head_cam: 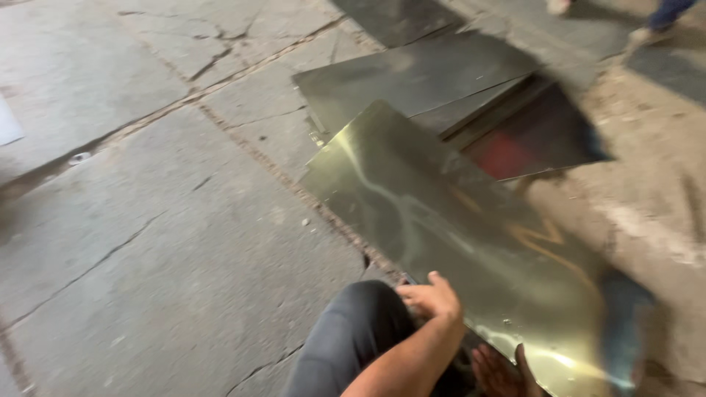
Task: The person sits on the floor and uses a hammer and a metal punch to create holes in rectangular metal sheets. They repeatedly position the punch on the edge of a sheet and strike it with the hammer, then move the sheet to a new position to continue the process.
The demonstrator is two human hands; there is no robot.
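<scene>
Nearest to me is my bent knee in dark trousers, low in the middle of the view, with my forearm crossing in front of it. At the end of that forearm my left hand is curled, thumb up and fingers folded over the near edge of a shiny brass-coloured metal sheet, so it is gripping that edge. To the right, at the bottom border, my right hand rests against the sheet's lower edge; the frame cuts it off, so I cannot tell whether it is clasped or loose. Left of all this lies the cracked stone floor. Behind the sheet, darker grey metal sheets lie flat. Blur smears the sheet's right corner, and someone's feet show at the top right.
</scene>
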